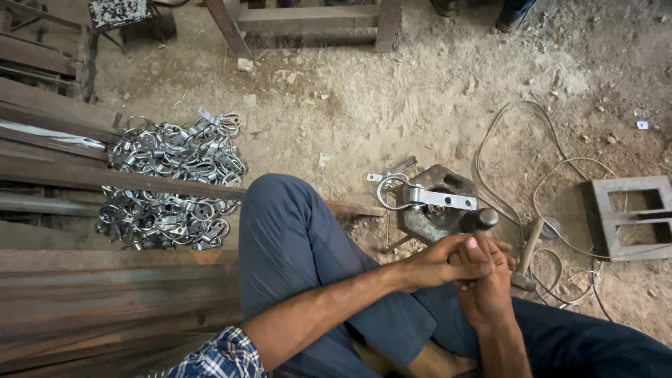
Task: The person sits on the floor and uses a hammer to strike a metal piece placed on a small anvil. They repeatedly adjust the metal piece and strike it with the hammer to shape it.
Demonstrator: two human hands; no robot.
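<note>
The fingers of the left hand [430,264] and right hand [484,269] are closed, folded around each other and gripping no object. Just beyond the knuckles lies a shiny ring-and-strap clasp [420,196] on a rusty iron block [437,217], near but not touching the hands. A hammer [526,255] lies beside the right hand. A heap of like clasps [171,182] sits well apart, past the knee [287,217].
</note>
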